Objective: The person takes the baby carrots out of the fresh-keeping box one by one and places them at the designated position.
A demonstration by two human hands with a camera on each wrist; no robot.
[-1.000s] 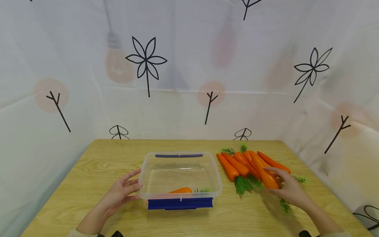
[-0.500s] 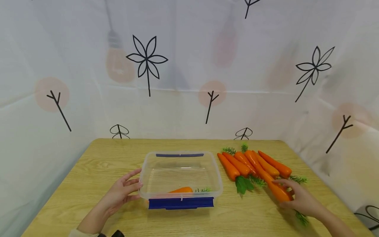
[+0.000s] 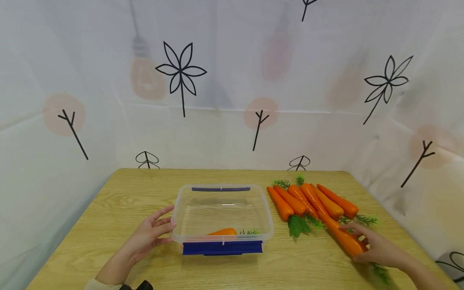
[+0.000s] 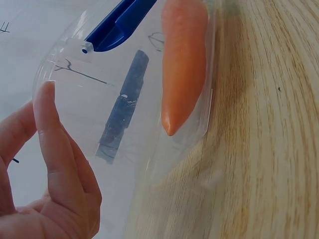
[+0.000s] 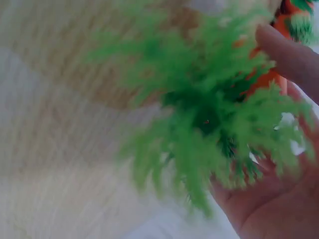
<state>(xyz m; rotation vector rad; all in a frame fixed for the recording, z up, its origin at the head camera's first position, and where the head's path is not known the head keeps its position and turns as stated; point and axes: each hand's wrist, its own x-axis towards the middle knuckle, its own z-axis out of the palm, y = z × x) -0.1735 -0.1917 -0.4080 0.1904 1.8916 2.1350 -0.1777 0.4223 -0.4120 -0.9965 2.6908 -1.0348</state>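
Observation:
A clear plastic food container (image 3: 267, 219) with blue clip latches (image 3: 222, 248) stands lidless on the table. Inside it, along the near wall, lies an orange carrot (image 3: 225, 232), seen through the plastic in the left wrist view, tip toward me. My left hand (image 3: 149, 233) touches the container's left side with fairly straight fingers. My right hand (image 3: 382, 250) holds another carrot (image 3: 347, 241) by its thick end, thumb on the near side and fingers across. Its green leaves (image 5: 207, 112) fill the right wrist view, blurred, and partly hide the hand.
Several more carrots (image 3: 290, 201) lie side by side right of the container, some with leafy tops (image 3: 298, 226) toward me. The wooden table (image 3: 145, 187) meets a patterned white cloth (image 3: 217, 137) at the back and sides.
My right hand has drawn the gripped carrot toward me and to the right, away from the row. My left hand and the container have stayed in place.

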